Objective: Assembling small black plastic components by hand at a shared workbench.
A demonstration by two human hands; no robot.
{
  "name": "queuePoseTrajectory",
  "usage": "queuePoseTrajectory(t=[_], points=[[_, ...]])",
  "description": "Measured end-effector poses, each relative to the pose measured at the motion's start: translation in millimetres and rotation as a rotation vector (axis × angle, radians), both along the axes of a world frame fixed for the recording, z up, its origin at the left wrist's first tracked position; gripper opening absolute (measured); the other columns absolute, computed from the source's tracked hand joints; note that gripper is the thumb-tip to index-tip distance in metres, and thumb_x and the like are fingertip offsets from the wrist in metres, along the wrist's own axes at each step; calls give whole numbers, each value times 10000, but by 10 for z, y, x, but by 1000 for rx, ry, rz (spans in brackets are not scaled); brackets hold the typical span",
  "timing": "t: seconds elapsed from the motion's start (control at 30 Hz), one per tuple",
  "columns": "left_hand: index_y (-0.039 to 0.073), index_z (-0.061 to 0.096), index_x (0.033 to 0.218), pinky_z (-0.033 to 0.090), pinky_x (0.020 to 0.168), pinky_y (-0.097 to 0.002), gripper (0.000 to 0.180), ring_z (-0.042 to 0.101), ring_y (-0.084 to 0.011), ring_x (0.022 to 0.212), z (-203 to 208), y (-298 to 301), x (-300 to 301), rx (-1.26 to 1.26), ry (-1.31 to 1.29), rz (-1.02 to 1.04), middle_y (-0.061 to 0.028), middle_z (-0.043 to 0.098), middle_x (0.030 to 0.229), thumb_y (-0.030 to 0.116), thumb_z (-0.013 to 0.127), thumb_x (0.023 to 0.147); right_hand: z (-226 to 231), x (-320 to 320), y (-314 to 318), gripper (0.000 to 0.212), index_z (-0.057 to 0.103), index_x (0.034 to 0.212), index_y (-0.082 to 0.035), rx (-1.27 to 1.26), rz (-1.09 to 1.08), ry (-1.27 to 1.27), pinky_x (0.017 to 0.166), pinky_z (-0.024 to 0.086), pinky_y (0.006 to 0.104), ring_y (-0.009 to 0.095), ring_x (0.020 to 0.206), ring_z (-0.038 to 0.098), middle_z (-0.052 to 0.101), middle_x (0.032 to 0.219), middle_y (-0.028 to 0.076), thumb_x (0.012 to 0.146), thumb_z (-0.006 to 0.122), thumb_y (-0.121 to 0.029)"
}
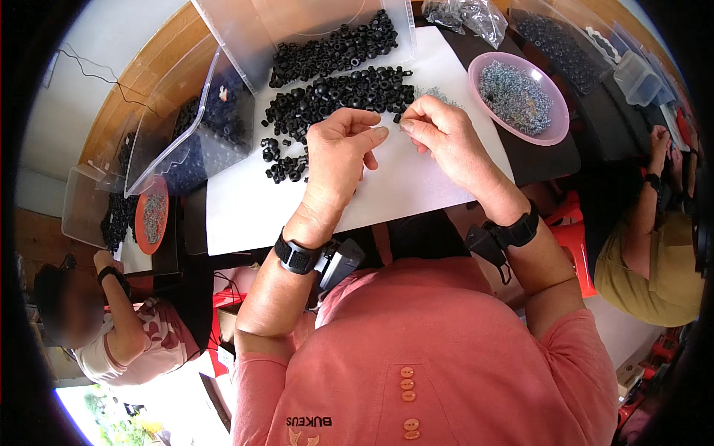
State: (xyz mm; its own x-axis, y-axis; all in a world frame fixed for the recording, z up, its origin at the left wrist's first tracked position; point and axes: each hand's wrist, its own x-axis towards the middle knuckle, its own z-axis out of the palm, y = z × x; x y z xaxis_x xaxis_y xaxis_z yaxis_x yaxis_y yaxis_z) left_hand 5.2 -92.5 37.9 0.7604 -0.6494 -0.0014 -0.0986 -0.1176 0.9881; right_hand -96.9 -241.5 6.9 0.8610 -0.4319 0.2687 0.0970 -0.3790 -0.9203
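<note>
My left hand (338, 152) hovers over the white sheet (253, 208), thumb and forefinger curved toward each other with a gap and nothing visible between them. To its right, my right hand (445, 137) has thumb and forefinger pinched together; what they hold, if anything, is too small to make out. Just beyond both hands spreads a heap of small black ring-like plastic parts (335, 97), with a few loose ones beside my left wrist. A small scatter of silvery pieces (439, 95) lies behind my right hand.
A pink bowl (561, 123) of silvery, spring-like pieces stands at right. A tipped clear bin (245, 44) holds more black parts at the back. Another clear bin (160, 145) stands left, a plastic bag (483, 18) at the back. Other people sit at both sides, near an orange bowl (140, 223).
</note>
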Motion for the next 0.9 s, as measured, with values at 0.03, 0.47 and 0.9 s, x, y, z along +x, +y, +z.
queuePoseTrajectory(t=[0.03, 0.47, 0.9], points=[[-54, 691, 964, 352, 375, -191, 156, 568, -80, 511, 5, 42, 11, -4, -48, 18, -57, 666, 751, 51, 707, 850, 13, -7, 5, 127, 583, 891, -4, 28, 0, 6, 553, 456, 268, 100, 610, 544, 593, 690, 31, 942, 618, -115], [9, 669, 894, 506, 652, -306, 156, 615, -205, 751, -251, 957, -175, 148, -710, 45, -82, 618, 867, -51, 710, 756, 63, -335, 62, 50, 598, 902, -18, 92, 63, -79, 533, 407, 190, 38, 601, 505, 588, 734, -13, 932, 625, -47], [49, 629, 908, 530, 666, -381, 220, 593, -279, 862, -303, 685, 16, 232, -1109, -149, -73, 564, 915, 29, 740, 719, -57, -109, 63, 92, 616, 877, -32, 188, 19, -103, 607, 448, 208, 57, 664, 544, 587, 741, -16, 937, 627, -100]])
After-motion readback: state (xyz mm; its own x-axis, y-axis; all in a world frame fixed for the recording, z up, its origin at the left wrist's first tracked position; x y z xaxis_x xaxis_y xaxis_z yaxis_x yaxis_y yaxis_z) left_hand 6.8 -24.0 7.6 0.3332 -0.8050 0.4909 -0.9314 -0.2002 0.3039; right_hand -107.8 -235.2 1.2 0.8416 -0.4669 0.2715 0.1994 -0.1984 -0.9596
